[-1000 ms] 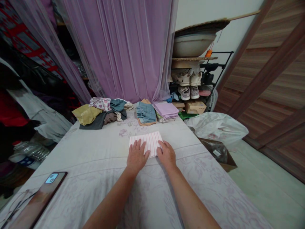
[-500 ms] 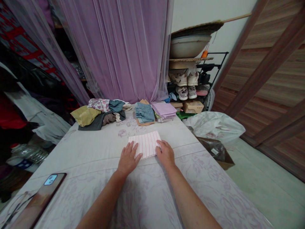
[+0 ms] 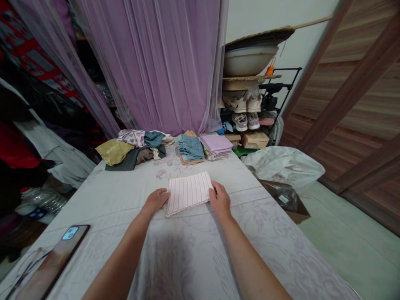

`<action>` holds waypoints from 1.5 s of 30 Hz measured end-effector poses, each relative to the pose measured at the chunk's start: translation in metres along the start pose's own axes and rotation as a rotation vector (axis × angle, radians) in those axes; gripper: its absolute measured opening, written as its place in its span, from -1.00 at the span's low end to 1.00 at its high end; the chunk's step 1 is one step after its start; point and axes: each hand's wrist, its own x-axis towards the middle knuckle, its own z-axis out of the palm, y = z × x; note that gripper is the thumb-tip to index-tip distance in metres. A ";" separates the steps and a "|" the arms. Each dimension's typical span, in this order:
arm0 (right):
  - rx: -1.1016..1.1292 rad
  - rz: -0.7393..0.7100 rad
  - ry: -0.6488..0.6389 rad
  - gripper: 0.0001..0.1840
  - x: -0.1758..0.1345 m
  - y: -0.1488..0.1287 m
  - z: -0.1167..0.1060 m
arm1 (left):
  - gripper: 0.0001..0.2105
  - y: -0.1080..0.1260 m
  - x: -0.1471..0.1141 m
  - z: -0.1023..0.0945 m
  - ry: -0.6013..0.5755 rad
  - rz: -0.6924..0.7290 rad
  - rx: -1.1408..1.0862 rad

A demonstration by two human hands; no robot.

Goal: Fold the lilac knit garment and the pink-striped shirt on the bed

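A folded white cloth with pinkish-red stripes [image 3: 189,192] lies in front of me on the bed [image 3: 125,237]. My left hand [image 3: 158,198] is closed on its left edge, fingers curled around the border. On the opposite side, my right hand [image 3: 220,199] pinches the right edge between thumb and fingers. The cloth's near left corner hangs slightly lower than the rest. Beyond it sit folded denim shorts [image 3: 190,148] on a tan garment, and beside them a stack topped by a folded lilac cloth [image 3: 216,144].
A loose heap of clothes with a mustard-yellow piece [image 3: 114,151] lies at the far left. A phone [image 3: 59,260] rests near the left edge. Purple curtains [image 3: 156,62] hang behind. To the right are a shoe rack, a white plastic bag [image 3: 284,166] and a cardboard box [image 3: 295,214].
My left hand went from lying flat on the striped cloth to gripping its left edge. The right hand has closed more firmly on the right edge, and the cloth's near side has shifted slightly.
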 end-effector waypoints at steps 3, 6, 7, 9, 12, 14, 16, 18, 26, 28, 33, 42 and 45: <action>-0.002 0.013 -0.007 -0.56 0.000 0.003 0.002 | -0.56 0.004 0.000 -0.002 -0.137 -0.057 -0.075; -0.004 0.025 -0.010 -0.55 0.000 0.004 0.003 | -0.57 0.009 0.001 0.005 -0.133 -0.062 -0.104; -0.006 0.029 -0.011 -0.55 0.000 0.003 0.002 | -0.58 0.011 0.001 0.008 -0.117 -0.044 -0.133; -0.010 0.034 -0.021 -0.54 0.000 0.002 0.001 | -0.61 0.017 0.001 0.017 -0.136 -0.021 -0.265; -0.013 0.049 -0.040 -0.53 0.000 -0.001 -0.001 | -0.66 0.023 0.001 0.029 -0.258 -0.064 -0.540; -0.009 0.062 -0.044 -0.53 0.000 -0.003 -0.002 | -0.70 0.024 0.001 0.035 -0.271 -0.081 -0.638; 0.000 0.077 -0.045 -0.52 0.001 -0.003 -0.003 | -0.67 0.025 0.002 0.036 -0.244 -0.052 -0.658; 0.011 0.098 -0.047 -0.51 0.001 -0.002 -0.002 | -0.56 0.028 0.002 0.034 -0.223 0.001 -0.633; -0.002 0.058 -0.064 -0.19 0.019 -0.010 -0.016 | -0.32 0.081 -0.018 -0.002 -0.443 0.238 -0.412; -0.038 -0.053 -0.098 -0.12 0.033 -0.019 -0.028 | -0.41 0.096 -0.026 -0.011 -0.486 0.254 -0.318; 0.108 -0.153 -0.449 -0.20 0.066 -0.039 -0.055 | -0.58 0.119 -0.039 -0.026 -0.603 0.227 -0.189; 0.324 0.001 -0.699 -0.62 0.053 -0.026 -0.067 | -0.52 0.098 0.002 -0.029 -0.389 0.304 -0.152; 0.258 0.033 -0.693 -0.69 0.062 -0.027 -0.073 | -0.49 0.063 0.029 -0.021 -0.154 0.201 -0.075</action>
